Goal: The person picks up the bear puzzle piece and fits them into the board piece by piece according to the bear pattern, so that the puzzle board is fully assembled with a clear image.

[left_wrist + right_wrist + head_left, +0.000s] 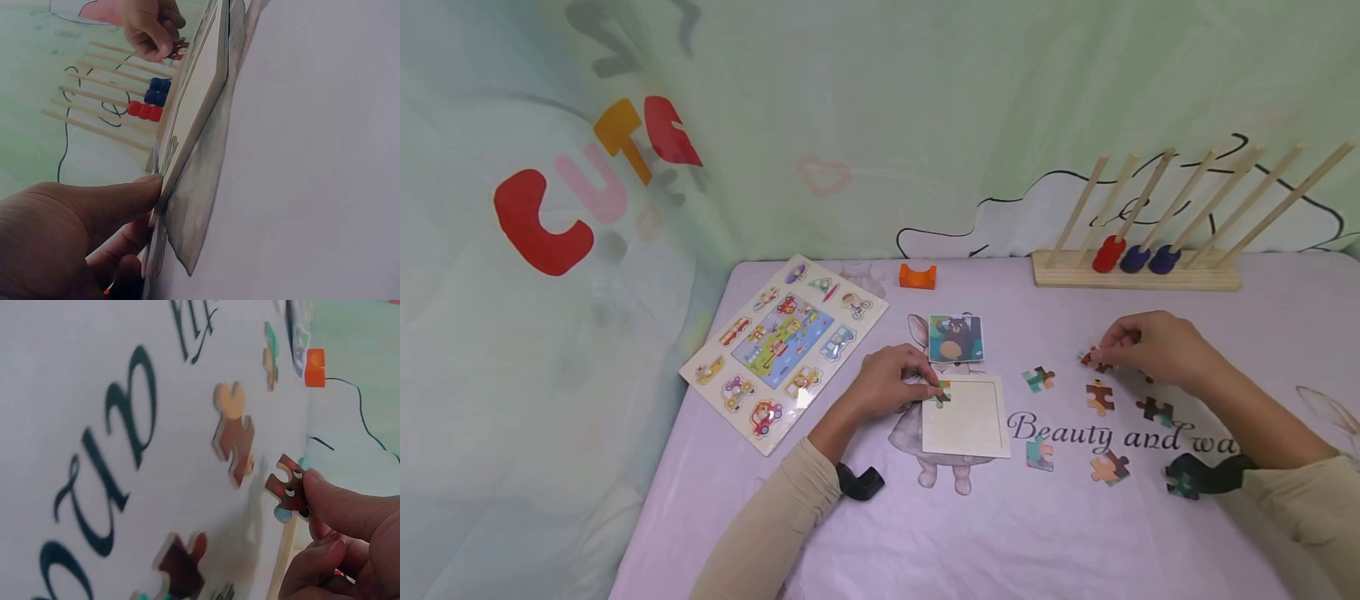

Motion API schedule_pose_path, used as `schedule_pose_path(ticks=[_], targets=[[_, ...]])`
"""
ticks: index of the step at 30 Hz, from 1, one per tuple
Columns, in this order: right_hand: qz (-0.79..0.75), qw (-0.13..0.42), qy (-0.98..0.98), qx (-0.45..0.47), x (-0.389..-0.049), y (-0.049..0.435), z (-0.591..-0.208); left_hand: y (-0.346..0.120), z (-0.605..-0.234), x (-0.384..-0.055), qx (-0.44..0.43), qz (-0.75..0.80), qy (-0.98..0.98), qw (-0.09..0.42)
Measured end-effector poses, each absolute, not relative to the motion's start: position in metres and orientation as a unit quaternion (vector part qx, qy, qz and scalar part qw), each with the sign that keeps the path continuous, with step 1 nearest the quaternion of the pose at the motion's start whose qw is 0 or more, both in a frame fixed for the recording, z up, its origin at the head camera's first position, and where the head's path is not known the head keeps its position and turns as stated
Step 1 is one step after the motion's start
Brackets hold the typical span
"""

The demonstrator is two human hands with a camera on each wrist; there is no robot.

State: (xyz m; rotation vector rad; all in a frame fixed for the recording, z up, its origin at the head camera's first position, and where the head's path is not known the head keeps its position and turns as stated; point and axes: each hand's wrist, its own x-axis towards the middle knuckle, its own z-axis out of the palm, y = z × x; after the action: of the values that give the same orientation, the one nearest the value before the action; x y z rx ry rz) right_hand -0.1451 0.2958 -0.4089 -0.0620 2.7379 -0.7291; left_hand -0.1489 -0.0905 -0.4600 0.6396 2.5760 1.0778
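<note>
Fingers of the right hand (pixel 1157 346) are curled, and a brown puzzle piece (pixel 289 492) is pinched by them, at two o'clock from the puzzle tray (pixel 966 425). By the left hand (pixel 891 382), the tray is gripped at its ten-o'clock corner. Lilac cloth (pixel 910 533) is spread below, and printed lettering (pixel 1060 434) is seen on it at three o'clock. Loose pieces (pixel 1101 400) are scattered there. A bear card (pixel 956 338) is placed at twelve, an orange block (pixel 917 280) at eleven, a vehicle board (pixel 784 398) at ten and a wooden rack (pixel 1135 282) at two, before a pale green curtain (pixel 850 83).
</note>
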Motion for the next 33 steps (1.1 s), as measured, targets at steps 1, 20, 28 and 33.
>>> schedule_pose_path(ticks=[1, 20, 28, 33], targets=[[-0.255, 0.154, 0.954, -0.022, -0.145, 0.295, -0.408, -0.090, -0.460, -0.149, 0.221, 0.373, 0.891, 0.138], [-0.285, 0.180, 0.939, -0.074, -0.143, 0.259, -0.405, -0.090, -0.459, -0.148, 0.214, 0.372, 0.892, 0.144], [-0.297, 0.189, 0.932, -0.090, -0.140, 0.240, -0.402, -0.090, -0.459, -0.148, 0.211, 0.374, 0.891, 0.146], [-0.312, 0.202, 0.924, -0.091, -0.140, 0.230, -0.401, -0.090, -0.459, -0.148, 0.214, 0.371, 0.892, 0.145]])
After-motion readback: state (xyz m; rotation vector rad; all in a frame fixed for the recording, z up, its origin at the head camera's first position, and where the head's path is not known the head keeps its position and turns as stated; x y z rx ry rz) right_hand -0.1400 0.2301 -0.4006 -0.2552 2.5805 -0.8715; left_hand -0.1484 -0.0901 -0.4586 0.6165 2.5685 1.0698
